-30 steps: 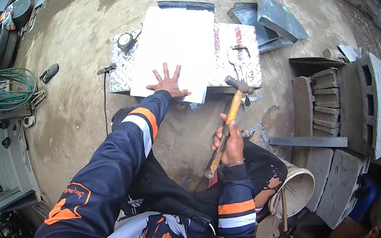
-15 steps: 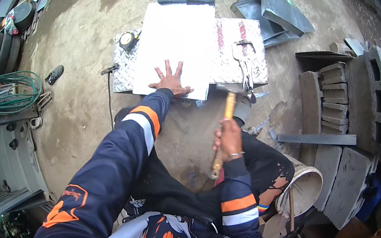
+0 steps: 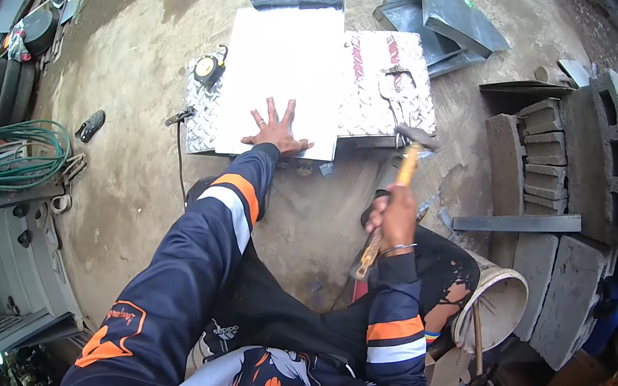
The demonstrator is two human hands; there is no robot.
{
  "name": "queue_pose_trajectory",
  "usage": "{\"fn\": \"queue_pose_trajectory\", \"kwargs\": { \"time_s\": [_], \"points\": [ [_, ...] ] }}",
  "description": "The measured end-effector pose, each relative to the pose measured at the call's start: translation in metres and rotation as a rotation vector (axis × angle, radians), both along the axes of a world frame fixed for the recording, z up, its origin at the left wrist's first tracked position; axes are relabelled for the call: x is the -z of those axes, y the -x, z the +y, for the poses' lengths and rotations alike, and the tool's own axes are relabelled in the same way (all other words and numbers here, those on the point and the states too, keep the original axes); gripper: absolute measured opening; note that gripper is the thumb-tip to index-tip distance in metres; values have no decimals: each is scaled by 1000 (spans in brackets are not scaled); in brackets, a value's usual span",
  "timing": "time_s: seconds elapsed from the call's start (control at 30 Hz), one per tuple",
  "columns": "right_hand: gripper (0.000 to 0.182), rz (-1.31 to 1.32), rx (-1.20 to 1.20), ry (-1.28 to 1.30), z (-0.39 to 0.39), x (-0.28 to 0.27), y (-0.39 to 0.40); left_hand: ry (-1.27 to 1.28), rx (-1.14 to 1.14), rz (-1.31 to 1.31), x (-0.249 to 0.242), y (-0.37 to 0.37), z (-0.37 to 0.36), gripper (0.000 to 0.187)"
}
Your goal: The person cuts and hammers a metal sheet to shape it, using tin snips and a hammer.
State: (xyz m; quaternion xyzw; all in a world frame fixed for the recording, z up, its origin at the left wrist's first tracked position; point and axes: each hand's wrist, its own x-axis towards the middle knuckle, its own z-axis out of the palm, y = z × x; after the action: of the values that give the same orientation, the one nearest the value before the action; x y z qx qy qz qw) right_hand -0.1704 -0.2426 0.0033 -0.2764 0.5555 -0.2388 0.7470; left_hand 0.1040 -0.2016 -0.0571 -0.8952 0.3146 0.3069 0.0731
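Note:
My left hand (image 3: 277,130) lies flat, fingers spread, on the near part of a bright metal sheet (image 3: 285,55) with a raised far edge. My right hand (image 3: 396,215) is wrapped round the yellow handle of a hammer (image 3: 409,162). Its head is up, near the front right corner of the tread-patterned metal plate (image 3: 363,118) beneath the sheet. On the plate's right part lie a clamp-like metal tool (image 3: 398,79) and another hand tool partly behind the hammer head. A yellow and black tape measure (image 3: 206,70) rests on the left part.
Folded grey metal pieces (image 3: 459,24) lie on the floor at the far right. Concrete blocks (image 3: 606,156) and a metal bar (image 3: 518,222) are to the right, near a white bucket (image 3: 498,310). A coiled green hose (image 3: 54,149) sits at left; a cord (image 3: 180,163) runs beside the plate.
My right hand has moved the hammer to the right, and the handle now leans rightward. My left hand stays pressed on the sheet, and the view has shifted very slightly.

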Motion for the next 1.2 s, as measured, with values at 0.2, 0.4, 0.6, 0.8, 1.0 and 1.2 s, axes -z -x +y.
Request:
{"fn": "queue_pose_trajectory", "kwargs": {
  "time_s": [0.2, 0.4, 0.6, 0.8, 1.0, 1.2],
  "points": [
    [22, -23, 143, 81, 38, 35, -30, -31, 1, -8, 0, 0, -2, 116],
    [21, 6, -80, -131, 36, 14, 0, -53, 27, -5, -5, -11, 1, 116],
    [20, 2, -88, 6, -1, -54, 45, 84, 37, -40, -4, 5, 16, 102],
    [18, 29, -264, 59, 1, -36, 72, 456, -114, -141, 39, 57, 60, 85],
    [13, -39, -187, -96, 6, -5, 50, 1066, -1722, 880, 79, 92, 77, 79],
    [12, 23, -284, 4, 13, -1, 38, 1354, -1755, 1177, 76, 64, 6, 54]
  ]
}}
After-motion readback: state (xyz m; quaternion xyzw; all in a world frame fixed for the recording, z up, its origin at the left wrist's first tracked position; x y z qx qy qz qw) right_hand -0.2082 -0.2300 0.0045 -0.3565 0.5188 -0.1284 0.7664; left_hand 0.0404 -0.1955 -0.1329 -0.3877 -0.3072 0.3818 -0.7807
